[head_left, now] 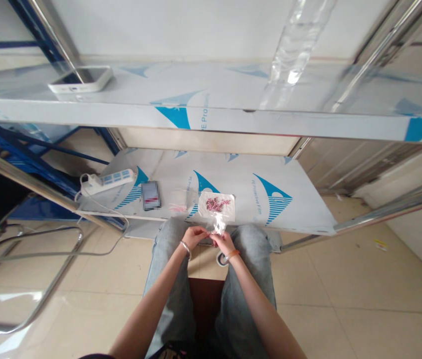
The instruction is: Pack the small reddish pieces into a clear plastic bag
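Note:
My left hand (195,236) and my right hand (223,242) meet above my knees, just in front of the low shelf's edge. Together they pinch a small clear plastic bag (219,225) that stands up between the fingertips. Right behind the bag, a white sheet (216,205) with several small pink-red beads lies on the low shelf (256,194). My left wrist carries a silver bangle, my right wrist an orange band. What is inside the bag is too small to tell.
On the low shelf also lie a dark phone (150,195), a white power strip (108,181) with its cable, and a small clear packet (178,203). An upper shelf (211,107) holds a white phone (81,80) and a clear bottle (291,50). Metal chair frames (27,249) stand left.

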The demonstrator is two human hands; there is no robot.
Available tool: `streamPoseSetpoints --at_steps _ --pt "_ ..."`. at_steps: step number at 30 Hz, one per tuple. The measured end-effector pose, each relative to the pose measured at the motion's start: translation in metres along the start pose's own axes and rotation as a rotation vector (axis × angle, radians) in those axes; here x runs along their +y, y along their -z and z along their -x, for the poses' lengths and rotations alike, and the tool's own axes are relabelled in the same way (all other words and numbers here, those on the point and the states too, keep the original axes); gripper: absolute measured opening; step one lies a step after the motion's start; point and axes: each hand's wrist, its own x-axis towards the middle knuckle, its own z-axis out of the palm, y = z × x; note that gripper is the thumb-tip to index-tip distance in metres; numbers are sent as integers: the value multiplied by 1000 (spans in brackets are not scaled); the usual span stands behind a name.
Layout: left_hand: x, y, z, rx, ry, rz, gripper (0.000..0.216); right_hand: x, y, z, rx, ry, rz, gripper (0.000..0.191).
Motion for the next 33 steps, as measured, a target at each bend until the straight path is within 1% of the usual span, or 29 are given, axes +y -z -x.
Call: streamPoseSetpoints --at_steps 3,6,11,13,17,21,24,27,30,33 --pt "-1 0 0 32 -13 -48 35 1 -1 0 10 23 32 39" --pt "2 1 0 60 -11 -72 37 -1 0 0 -5 101 66 45" --pt "10 3 2 60 -10 -36 43 -3 3 -2 30 180 178 50" --pt "13 4 3 91 7 -27 44 -3 2 -5 43 200 203 52" --pt "16 6 2 226 55 4 46 -8 -7 -14 94 235 208 55" --pt "25 14 -6 385 86 -15 42 -22 -24 -33 126 288 214 52" --pt "36 27 -17 495 91 -42 36 -34 -41 -50 131 296 204 41" --pt "45 46 -29 596 132 -25 30 -39 -57 -59 126 218 163 26" --pt "45 66 -41 723 213 -8 25 -22 -70 -50 69 157 150 19" --pt "38 81 -50 812 312 -81 22 16 -78 -23 26 185 224 14"
